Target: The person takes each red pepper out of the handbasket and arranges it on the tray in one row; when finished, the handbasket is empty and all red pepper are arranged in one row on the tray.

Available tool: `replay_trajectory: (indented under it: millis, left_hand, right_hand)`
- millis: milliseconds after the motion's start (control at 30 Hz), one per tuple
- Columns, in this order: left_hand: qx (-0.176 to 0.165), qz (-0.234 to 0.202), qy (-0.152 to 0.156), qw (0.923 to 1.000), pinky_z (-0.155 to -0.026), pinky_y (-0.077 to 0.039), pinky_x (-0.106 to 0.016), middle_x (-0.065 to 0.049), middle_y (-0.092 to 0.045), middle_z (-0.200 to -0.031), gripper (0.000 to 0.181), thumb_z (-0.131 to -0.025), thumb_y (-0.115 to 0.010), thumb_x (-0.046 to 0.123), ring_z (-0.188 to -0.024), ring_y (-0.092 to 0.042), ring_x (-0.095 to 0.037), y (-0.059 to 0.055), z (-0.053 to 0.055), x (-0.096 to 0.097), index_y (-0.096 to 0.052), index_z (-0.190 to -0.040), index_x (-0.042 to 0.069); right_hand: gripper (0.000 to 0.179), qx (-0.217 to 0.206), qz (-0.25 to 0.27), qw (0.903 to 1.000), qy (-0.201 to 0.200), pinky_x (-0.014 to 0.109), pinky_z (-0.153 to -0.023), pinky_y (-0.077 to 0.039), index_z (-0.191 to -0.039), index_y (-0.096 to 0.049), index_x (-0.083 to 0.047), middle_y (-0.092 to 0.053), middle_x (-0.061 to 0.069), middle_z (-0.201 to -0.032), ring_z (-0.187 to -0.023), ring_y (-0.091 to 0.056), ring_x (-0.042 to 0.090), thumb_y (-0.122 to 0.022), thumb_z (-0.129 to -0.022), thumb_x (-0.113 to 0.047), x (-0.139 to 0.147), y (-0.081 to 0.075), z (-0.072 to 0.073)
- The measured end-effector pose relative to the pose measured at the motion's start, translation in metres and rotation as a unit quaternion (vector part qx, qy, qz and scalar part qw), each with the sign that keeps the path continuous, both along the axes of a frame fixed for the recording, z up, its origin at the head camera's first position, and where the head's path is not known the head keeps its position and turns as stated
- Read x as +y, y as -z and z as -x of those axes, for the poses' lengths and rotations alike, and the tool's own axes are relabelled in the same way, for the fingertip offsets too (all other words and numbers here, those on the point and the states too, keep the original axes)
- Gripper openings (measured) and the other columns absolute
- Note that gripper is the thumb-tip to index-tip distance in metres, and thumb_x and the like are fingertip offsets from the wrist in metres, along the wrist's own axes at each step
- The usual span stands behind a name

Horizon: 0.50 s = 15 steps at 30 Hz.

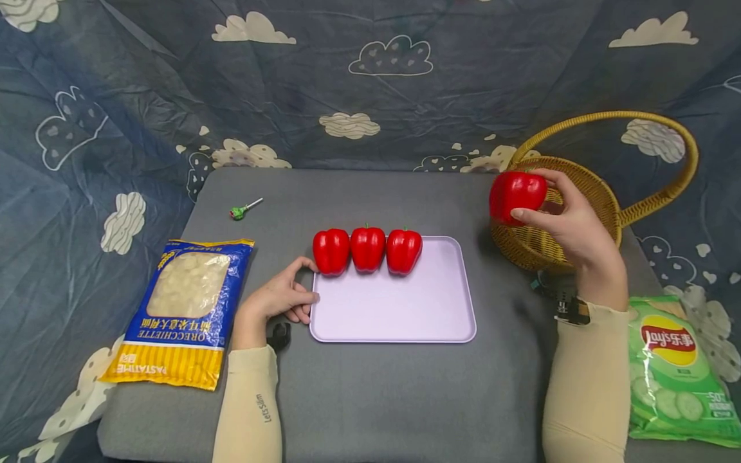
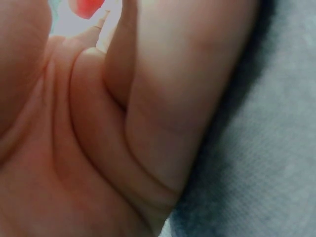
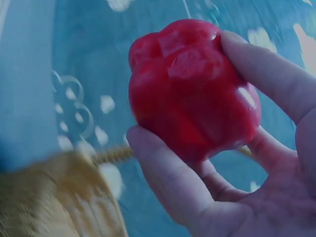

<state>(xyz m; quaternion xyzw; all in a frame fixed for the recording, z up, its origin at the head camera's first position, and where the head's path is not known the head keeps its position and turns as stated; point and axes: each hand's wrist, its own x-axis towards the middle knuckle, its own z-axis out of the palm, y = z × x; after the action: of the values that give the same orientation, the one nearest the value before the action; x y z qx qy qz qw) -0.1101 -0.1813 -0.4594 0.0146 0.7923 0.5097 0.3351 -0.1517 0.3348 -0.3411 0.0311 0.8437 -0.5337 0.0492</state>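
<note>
My right hand [image 1: 579, 225] holds a red bell pepper [image 1: 517, 196] in the air, over the left side of a wicker basket [image 1: 579, 173]. In the right wrist view, the thumb and fingers curl around that pepper [image 3: 192, 94]. Three more red bell peppers [image 1: 367, 249] sit in a row along the back left of a light purple tray [image 1: 393, 312]. At the tray's left edge, my left hand [image 1: 278, 296] grips the rim, its thumb at the edge and its index finger near the leftmost pepper. Close-up palm and fingers [image 2: 168, 89] fill much of the left wrist view.
A blue and yellow pasta bag [image 1: 179, 312] lies left of the left forearm. Behind it is a green-wrapped lollipop [image 1: 246, 209]. A green chip bag [image 1: 677, 373] lies right of the right forearm. The basket's tall handle [image 1: 613, 116] arches up at the back right.
</note>
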Motion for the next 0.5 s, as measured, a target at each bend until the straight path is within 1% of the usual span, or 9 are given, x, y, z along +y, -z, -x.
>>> replay_trajectory:
  millis: [67,133,300,367,500]
  left_hand:
    - [0.001,0.0,-0.001,1.0,-0.058,-0.061,-0.028,-0.008,-0.073,-0.075,0.058,-0.1,-0.073,0.018,-0.062,-0.075,-0.021,0.0,0.0,0.0,-0.038,-0.146,0.022]
    - [0.001,0.0,-0.001,1.0,-0.058,-0.06,-0.028,-0.008,-0.073,-0.076,0.058,-0.1,-0.073,0.018,-0.062,-0.075,-0.021,0.0,0.0,0.0,-0.038,-0.146,0.022]
    - [-0.001,0.002,-0.001,1.0,-0.058,-0.061,-0.028,-0.008,-0.073,-0.076,0.058,-0.1,-0.073,0.019,-0.062,-0.075,-0.021,0.0,-0.001,-0.001,-0.038,-0.146,0.023]
    - [-0.001,0.001,-0.002,1.0,-0.058,-0.06,-0.028,-0.008,-0.073,-0.076,0.058,-0.099,-0.073,0.019,-0.062,-0.075,-0.021,0.0,-0.001,-0.001,-0.038,-0.146,0.023]
    - [0.0,0.001,-0.004,1.0,-0.058,-0.06,-0.028,-0.008,-0.073,-0.075,0.058,-0.099,-0.073,0.019,-0.061,-0.074,-0.021,0.0,-0.001,0.0,-0.038,-0.146,0.022]
  right_hand:
    - [0.07,-0.003,0.011,0.9996,-0.024,0.018,-0.084,-0.059,-0.155,-0.039,-0.034,-0.039,-0.011,-0.15,-0.124,-0.046,0.022,-0.077,-0.097,-0.019,-0.011,0.006,0.001]
    - [0.071,-0.012,0.016,0.9989,-0.043,0.019,-0.085,-0.059,-0.154,-0.038,-0.031,-0.039,-0.005,-0.152,-0.127,-0.046,0.026,-0.077,-0.097,-0.019,-0.022,0.013,0.002]
    - [0.078,-0.042,-0.004,0.9958,-0.081,0.022,-0.089,-0.057,-0.157,-0.034,-0.021,-0.037,0.011,-0.16,-0.139,-0.041,0.036,-0.081,-0.094,-0.021,-0.044,0.035,0.007]
    - [0.08,-0.055,-0.008,0.9938,-0.096,0.029,-0.094,-0.056,-0.157,-0.034,-0.019,-0.038,0.015,-0.161,-0.142,-0.04,0.038,-0.081,-0.093,-0.02,-0.05,0.043,0.01]
    - [0.082,-0.083,-0.017,0.9885,-0.125,0.05,-0.106,-0.054,-0.159,-0.034,-0.017,-0.037,0.019,-0.161,-0.145,-0.039,0.044,-0.082,-0.092,-0.021,-0.059,0.058,0.013]
